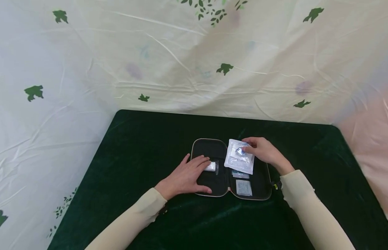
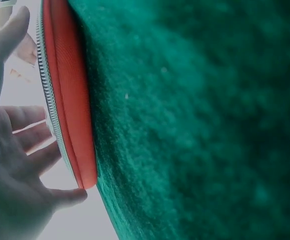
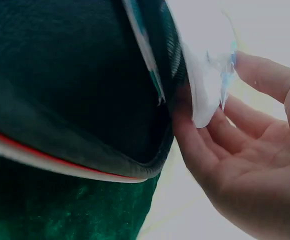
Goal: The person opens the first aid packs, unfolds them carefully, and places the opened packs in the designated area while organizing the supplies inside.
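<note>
A zippered case [image 1: 212, 147] lies unfolded on the dark green cloth, black inside and red outside in the left wrist view. My left hand [image 1: 189, 175] rests over its left half with fingers spread, beside a small white packet [image 1: 210, 166] partly hidden under the fingers. Between thumb and fingers my right hand [image 1: 263, 151] pinches a flat white sealed packet [image 1: 239, 163] with a smaller clear packet on its face, over the case's right half. Below it sit a bluish packet [image 1: 240, 174], partly covered, and a grey-white packet [image 1: 244, 188]. The right wrist view shows fingers behind the white packet [image 3: 200, 75].
The green cloth [image 1: 144, 139] covers the table on all sides of the case. Pale curtains [image 1: 181, 69] with green leaf prints hang behind and at both sides. A dark strap or pull [image 1: 276, 185] lies at the case's right edge, by the right sleeve.
</note>
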A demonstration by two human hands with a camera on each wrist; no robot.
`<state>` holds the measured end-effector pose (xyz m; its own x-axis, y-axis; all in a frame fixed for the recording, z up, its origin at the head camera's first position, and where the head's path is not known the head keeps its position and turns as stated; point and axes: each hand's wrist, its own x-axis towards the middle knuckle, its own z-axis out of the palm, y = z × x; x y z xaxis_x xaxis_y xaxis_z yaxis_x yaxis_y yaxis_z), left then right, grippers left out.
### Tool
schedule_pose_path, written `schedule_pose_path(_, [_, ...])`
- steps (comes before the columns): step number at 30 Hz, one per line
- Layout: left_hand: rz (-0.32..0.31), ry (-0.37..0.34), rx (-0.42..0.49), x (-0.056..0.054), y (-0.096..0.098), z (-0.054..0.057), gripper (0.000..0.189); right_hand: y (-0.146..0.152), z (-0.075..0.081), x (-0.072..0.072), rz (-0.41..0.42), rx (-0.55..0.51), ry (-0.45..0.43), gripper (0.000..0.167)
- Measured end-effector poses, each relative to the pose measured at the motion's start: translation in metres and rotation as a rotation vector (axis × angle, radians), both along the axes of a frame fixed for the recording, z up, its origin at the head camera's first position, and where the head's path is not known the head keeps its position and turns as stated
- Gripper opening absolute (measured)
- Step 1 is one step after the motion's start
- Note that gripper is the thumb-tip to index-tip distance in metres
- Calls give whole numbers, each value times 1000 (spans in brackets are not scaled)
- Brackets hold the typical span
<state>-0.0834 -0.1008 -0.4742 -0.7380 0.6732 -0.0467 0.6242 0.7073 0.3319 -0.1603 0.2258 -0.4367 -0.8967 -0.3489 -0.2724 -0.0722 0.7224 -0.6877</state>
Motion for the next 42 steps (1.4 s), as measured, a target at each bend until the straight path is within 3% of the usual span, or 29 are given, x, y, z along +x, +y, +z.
schedule_pose_path(5, [-19, -10, -4, 0, -2, -1, 101, -7, 0, 8, -31, 86, 90, 48])
schedule_pose_path(10, [-24, -30, -7, 0, -3, -2, 102, -13, 2, 22, -45, 134, 237, 45])
schedule_pose_path(17, [-38, -46, 7, 0, -2, 0, 105, -31, 7, 51, 27, 54, 366, 38])
schedule_pose_path(28, [-71, -68, -12, -1, -3, -1, 106, -54, -8, 84, 216, -14, 395, 34])
schedule_pose_path(35, [-86, -71, -31, 1, -5, 1, 109, -63, -17, 88, 327, 25, 344, 38])
schedule_pose_path(42, [-88, -75, -37, 3, -7, 0, 109, -70, -24, 88, 377, 89, 343, 36])
